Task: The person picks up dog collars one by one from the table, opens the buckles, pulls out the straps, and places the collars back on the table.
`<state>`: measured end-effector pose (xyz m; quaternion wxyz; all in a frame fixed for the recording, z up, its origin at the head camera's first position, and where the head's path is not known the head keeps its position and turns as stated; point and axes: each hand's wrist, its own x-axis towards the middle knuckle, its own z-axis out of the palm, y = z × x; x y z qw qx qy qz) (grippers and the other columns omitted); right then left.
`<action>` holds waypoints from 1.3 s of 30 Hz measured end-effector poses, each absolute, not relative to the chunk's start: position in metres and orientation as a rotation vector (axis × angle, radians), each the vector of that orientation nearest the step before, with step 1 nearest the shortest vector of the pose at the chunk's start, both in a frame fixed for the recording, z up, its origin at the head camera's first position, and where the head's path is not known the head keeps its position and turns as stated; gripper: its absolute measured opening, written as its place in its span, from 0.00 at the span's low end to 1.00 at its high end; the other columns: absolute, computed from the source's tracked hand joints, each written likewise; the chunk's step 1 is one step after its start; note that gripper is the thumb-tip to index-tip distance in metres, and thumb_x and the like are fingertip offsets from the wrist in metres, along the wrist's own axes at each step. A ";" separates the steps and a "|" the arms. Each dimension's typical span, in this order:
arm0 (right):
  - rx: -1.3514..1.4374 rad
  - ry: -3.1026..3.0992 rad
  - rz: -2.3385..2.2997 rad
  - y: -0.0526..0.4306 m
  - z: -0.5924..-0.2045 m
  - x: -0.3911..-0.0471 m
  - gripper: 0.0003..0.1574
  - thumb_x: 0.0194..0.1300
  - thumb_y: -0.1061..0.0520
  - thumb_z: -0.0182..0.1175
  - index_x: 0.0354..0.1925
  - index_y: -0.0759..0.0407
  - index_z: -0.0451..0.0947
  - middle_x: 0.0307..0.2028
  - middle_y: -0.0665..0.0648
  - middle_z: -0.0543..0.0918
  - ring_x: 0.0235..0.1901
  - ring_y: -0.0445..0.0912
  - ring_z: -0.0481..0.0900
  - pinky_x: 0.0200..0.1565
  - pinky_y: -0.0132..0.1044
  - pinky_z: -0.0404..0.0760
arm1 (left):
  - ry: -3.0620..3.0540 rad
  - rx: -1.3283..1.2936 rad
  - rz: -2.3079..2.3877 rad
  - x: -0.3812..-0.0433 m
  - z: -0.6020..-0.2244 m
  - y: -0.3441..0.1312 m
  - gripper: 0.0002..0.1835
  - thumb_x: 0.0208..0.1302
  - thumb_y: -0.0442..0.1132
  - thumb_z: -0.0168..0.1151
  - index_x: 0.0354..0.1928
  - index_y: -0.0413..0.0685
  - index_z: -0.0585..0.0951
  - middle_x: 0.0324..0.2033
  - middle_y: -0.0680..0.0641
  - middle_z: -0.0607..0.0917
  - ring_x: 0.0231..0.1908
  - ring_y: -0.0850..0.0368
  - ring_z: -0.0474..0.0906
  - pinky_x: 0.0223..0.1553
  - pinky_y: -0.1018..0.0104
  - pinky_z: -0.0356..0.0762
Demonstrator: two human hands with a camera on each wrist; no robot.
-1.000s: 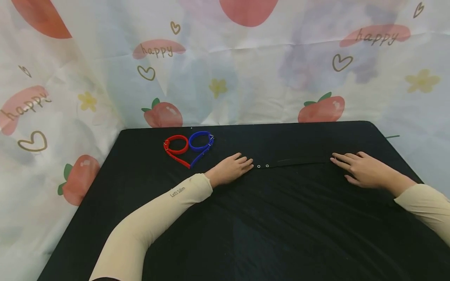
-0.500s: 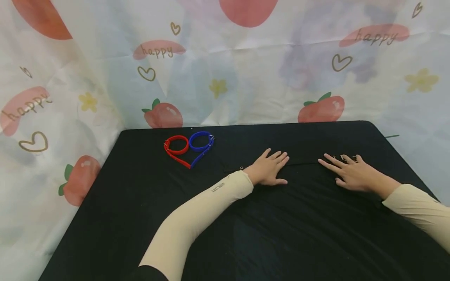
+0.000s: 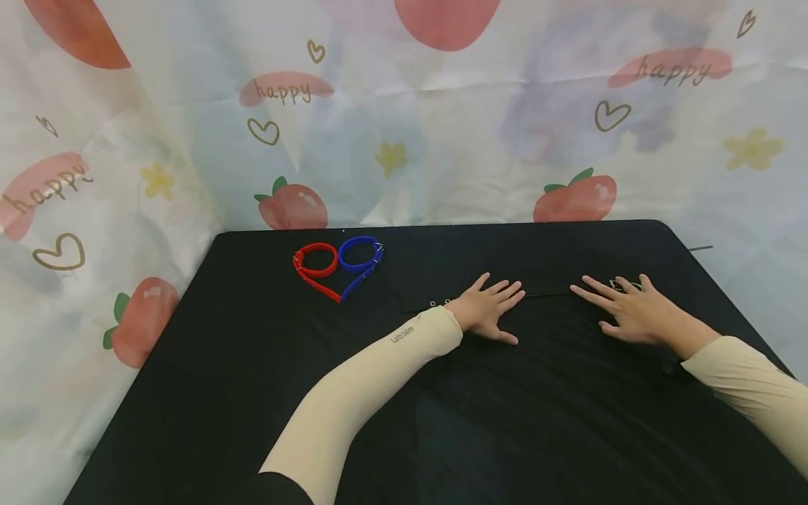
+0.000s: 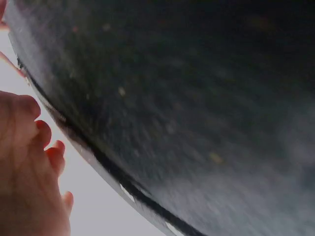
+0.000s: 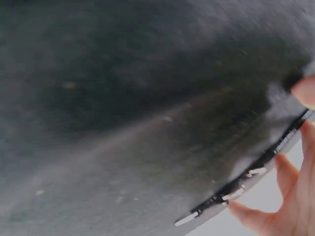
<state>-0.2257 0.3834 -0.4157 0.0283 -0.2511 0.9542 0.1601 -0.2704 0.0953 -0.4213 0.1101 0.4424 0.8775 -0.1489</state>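
A thin black collar [image 3: 548, 294] lies stretched sideways across the black table, hard to make out against the cloth. My left hand [image 3: 489, 307] spreads its fingers flat over the collar's middle, and pale metal eyelets show just left of that wrist. Fingers also spread, my right hand [image 3: 634, 308] rests over the collar's right part, where metal hardware [image 3: 617, 285] shows between the fingers. In the right wrist view, fingertips are right at the collar [image 5: 266, 160] and its metal pieces. The left wrist view catches the collar [image 4: 113, 169] as a dark band beside the left hand.
At the back left, a red collar [image 3: 317, 275] and a blue collar [image 3: 362, 268] lie coiled, their tails meeting in a point. A printed curtain [image 3: 467, 161] hangs behind the table's far edge [image 3: 442, 226].
My left hand has slid right along the collar, with its fingers spreading. The right hand has shifted slightly left, and metal hardware now shows between its fingers. The red and blue collars have stayed put.
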 end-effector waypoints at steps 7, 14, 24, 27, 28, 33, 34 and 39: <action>-0.776 3.042 0.368 0.371 -0.408 -0.235 0.54 0.60 0.41 0.60 0.73 0.55 0.44 0.69 0.66 0.60 0.64 0.65 0.63 0.60 0.69 0.55 | 2.779 1.359 -0.260 -0.276 -0.413 0.069 0.49 0.62 0.72 0.38 0.74 0.50 0.38 0.75 0.50 0.38 0.75 0.58 0.37 0.73 0.51 0.36; -0.815 3.071 0.192 0.337 -0.399 -0.250 0.54 0.61 0.40 0.59 0.73 0.62 0.45 0.71 0.67 0.54 0.69 0.62 0.56 0.65 0.65 0.51 | 2.859 1.198 -0.048 -0.275 -0.400 0.029 0.49 0.64 0.68 0.42 0.74 0.48 0.37 0.74 0.50 0.36 0.75 0.57 0.35 0.73 0.50 0.30; -0.994 3.085 0.104 0.257 -0.384 -0.281 0.51 0.63 0.42 0.57 0.73 0.60 0.45 0.72 0.64 0.51 0.70 0.60 0.53 0.67 0.63 0.50 | 2.904 0.936 0.043 -0.280 -0.394 -0.073 0.47 0.65 0.64 0.47 0.74 0.46 0.41 0.74 0.48 0.39 0.75 0.53 0.35 0.72 0.46 0.29; -1.070 3.064 0.114 0.230 -0.378 -0.293 0.51 0.64 0.42 0.57 0.73 0.60 0.44 0.72 0.64 0.51 0.71 0.60 0.52 0.67 0.63 0.50 | 2.921 0.850 0.047 -0.285 -0.390 -0.106 0.46 0.65 0.62 0.48 0.74 0.45 0.42 0.74 0.47 0.40 0.75 0.51 0.37 0.72 0.45 0.28; -1.095 3.055 0.115 0.221 -0.376 -0.296 0.51 0.64 0.42 0.56 0.73 0.60 0.44 0.72 0.64 0.51 0.71 0.60 0.53 0.67 0.63 0.51 | 2.928 0.827 0.050 -0.287 -0.389 -0.116 0.46 0.65 0.62 0.49 0.74 0.45 0.43 0.74 0.46 0.41 0.74 0.51 0.37 0.72 0.45 0.28; -1.201 3.009 0.145 0.178 -0.370 -0.315 0.50 0.65 0.41 0.55 0.73 0.59 0.44 0.73 0.63 0.50 0.72 0.58 0.51 0.67 0.62 0.51 | 2.953 0.712 0.047 -0.298 -0.383 -0.157 0.44 0.66 0.59 0.49 0.73 0.42 0.45 0.74 0.42 0.45 0.74 0.47 0.39 0.71 0.43 0.29; -1.217 3.000 0.146 0.170 -0.370 -0.318 0.49 0.66 0.41 0.54 0.73 0.59 0.44 0.73 0.63 0.50 0.72 0.58 0.51 0.68 0.61 0.51 | 2.955 0.688 0.036 -0.300 -0.383 -0.162 0.44 0.67 0.59 0.49 0.73 0.41 0.45 0.74 0.41 0.45 0.74 0.47 0.39 0.71 0.42 0.29; -1.247 2.941 0.181 0.131 -0.374 -0.336 0.48 0.67 0.41 0.53 0.74 0.58 0.43 0.74 0.61 0.49 0.73 0.56 0.50 0.69 0.59 0.50 | 2.951 0.637 -0.003 -0.309 -0.392 -0.173 0.42 0.67 0.58 0.48 0.72 0.40 0.50 0.73 0.39 0.49 0.74 0.45 0.43 0.71 0.41 0.32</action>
